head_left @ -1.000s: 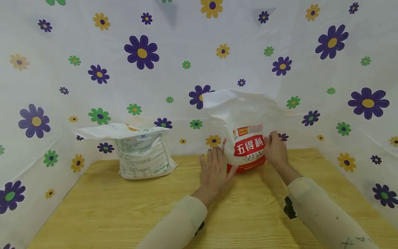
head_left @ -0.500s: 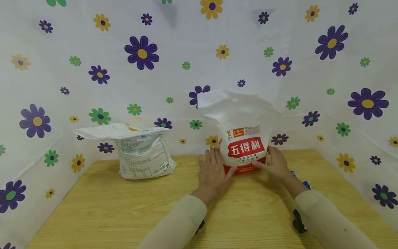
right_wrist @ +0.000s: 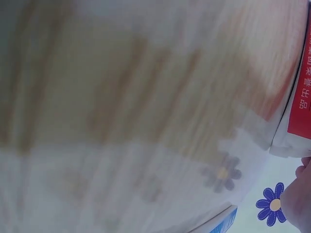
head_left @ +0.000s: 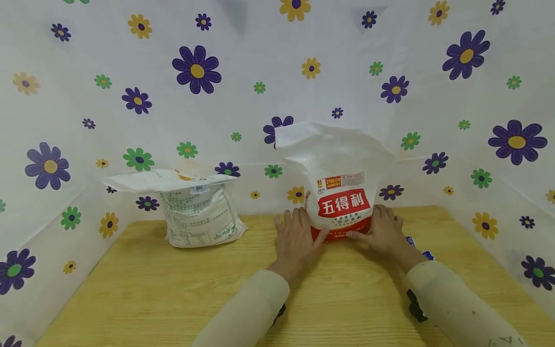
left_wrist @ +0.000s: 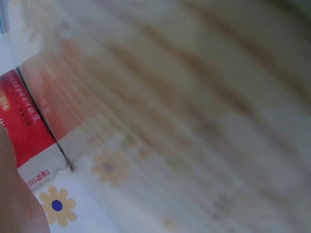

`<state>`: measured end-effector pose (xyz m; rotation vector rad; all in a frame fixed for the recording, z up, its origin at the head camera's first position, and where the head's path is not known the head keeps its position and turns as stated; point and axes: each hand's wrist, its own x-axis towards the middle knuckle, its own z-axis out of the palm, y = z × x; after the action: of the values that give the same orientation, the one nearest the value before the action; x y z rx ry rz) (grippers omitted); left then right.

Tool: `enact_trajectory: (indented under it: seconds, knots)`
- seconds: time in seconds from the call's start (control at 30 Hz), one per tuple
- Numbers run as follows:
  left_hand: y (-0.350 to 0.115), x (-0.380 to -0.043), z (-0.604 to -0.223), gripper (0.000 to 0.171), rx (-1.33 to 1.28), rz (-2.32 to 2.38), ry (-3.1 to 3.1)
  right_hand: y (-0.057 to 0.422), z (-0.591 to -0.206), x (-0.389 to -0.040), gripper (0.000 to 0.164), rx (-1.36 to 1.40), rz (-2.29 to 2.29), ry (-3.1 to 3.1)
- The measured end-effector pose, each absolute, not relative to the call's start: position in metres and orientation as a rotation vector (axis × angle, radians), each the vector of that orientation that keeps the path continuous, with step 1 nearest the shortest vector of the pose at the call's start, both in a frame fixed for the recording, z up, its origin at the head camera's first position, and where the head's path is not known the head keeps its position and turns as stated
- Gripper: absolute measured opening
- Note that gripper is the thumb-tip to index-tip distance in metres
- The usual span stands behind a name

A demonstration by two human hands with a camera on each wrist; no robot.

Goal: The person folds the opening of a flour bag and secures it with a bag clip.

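Observation:
A white and red bag of flour (head_left: 342,205) stands upright at the back of the wooden table, its loose white top flopping to the left. My left hand (head_left: 297,241) lies against its lower left side, fingers extended and thumb at the front bottom edge. Against the lower right side rests my right hand (head_left: 383,233), its thumb at the front bottom edge as well. In the left wrist view the bag's red side (left_wrist: 31,116) shows by part of the hand. The right wrist view catches the bag's red edge (right_wrist: 300,116) near some fingers (right_wrist: 302,169).
To the left stands a second white bag (head_left: 201,217) with green print, its flat top folded over. A small blue packet (head_left: 427,255) lies behind my right wrist. Flower-patterned cloth (head_left: 243,58) walls the wooden table (head_left: 182,294) at the back and sides.
My right hand has let go of the bag's right edge and moved down to its lower side. The bag has shifted slightly left and stands straighter; the blue packet has come into view.

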<state>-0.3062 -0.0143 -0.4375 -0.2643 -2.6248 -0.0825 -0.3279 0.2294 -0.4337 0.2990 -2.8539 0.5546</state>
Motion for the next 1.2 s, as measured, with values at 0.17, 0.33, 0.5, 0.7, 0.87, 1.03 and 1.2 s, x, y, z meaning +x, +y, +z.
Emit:
enact_trajectory:
  seconds: [0.17,0.33,0.5,0.7,0.87,1.03,1.2]
  knots:
    - [-0.011,-0.307,-0.438,0.083,-0.254,-0.269,-2.655,0.229,-0.433,-0.327,0.114,0.304,0.565,-2.849]
    - [-0.01,-0.305,-0.437,0.087,-0.253,-0.434,-2.687,0.227,-0.434,-0.326,0.116,0.276,0.537,-2.84]
    - [-0.013,-0.305,-0.438,0.091,-0.256,-0.466,-2.679,0.223,-0.436,-0.324,0.113,0.288,0.535,-2.859]
    - [-0.012,-0.306,-0.436,0.096,-0.279,-0.452,-2.665,0.222,-0.435,-0.318,0.11,0.271,0.539,-2.871]
    - [-0.012,-0.306,-0.435,0.098,-0.261,-0.42,-2.669,0.22,-0.434,-0.313,0.105,0.28,0.526,-2.858]
    - [-0.012,-0.306,-0.434,0.096,-0.253,-0.409,-2.678,0.221,-0.433,-0.31,0.101,0.281,0.471,-2.848]
    - [-0.012,-0.305,-0.432,0.094,-0.289,-0.437,-2.669,0.225,-0.433,-0.306,0.095,0.297,0.454,-2.824]
